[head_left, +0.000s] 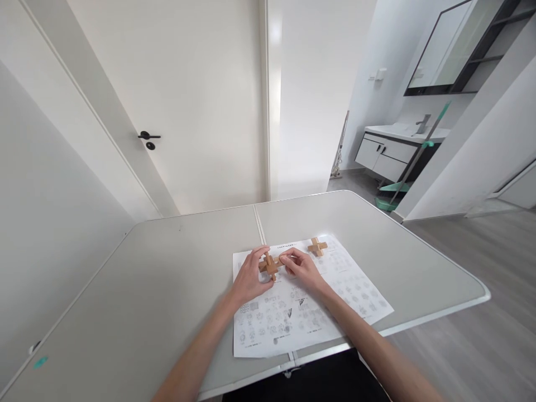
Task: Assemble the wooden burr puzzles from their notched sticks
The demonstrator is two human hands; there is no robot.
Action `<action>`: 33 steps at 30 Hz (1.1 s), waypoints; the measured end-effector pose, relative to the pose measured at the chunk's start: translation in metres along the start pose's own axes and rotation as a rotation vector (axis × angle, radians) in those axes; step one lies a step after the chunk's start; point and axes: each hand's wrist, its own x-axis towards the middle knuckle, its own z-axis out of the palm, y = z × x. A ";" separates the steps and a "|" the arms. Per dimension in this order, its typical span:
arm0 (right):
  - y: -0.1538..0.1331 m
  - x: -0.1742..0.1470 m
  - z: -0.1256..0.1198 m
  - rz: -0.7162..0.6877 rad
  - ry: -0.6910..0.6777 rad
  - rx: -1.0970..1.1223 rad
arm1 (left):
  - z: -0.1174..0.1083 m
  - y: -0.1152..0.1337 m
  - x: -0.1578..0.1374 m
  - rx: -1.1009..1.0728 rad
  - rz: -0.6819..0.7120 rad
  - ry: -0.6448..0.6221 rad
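Observation:
Over a printed paper sheet (263, 343), my left hand (250, 277) grips a brown wooden interlocking puzzle (271, 267) from its left side, thumb below and fingers above. My right hand (302, 267) pinches a piece at the puzzle's right end between thumb and fingertips. Whether that piece is loose or still joined cannot be made out. A second wooden interlocking puzzle (317, 247), cross-shaped, lies on the sheet's upper right, beyond my right hand and apart from it.
The sheet lies on a light grey folding table (167, 290) with a seam down its middle. Behind it stands a white door (201, 100) with a black handle (149, 136). At the right are a washbasin cabinet (385, 153), a green dustpan (385, 204) and a mirror (439, 47).

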 end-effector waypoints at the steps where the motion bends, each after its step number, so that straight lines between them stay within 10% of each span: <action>1: 0.001 0.000 0.000 0.005 0.002 0.006 | 0.000 0.000 0.000 -0.013 -0.006 -0.001; 23: 0.002 0.000 0.001 -0.044 0.010 -0.064 | -0.009 -0.011 0.003 -0.537 -0.363 -0.036; 33: 0.001 -0.002 0.003 -0.038 0.011 -0.087 | -0.015 -0.028 0.010 -0.570 -0.475 0.379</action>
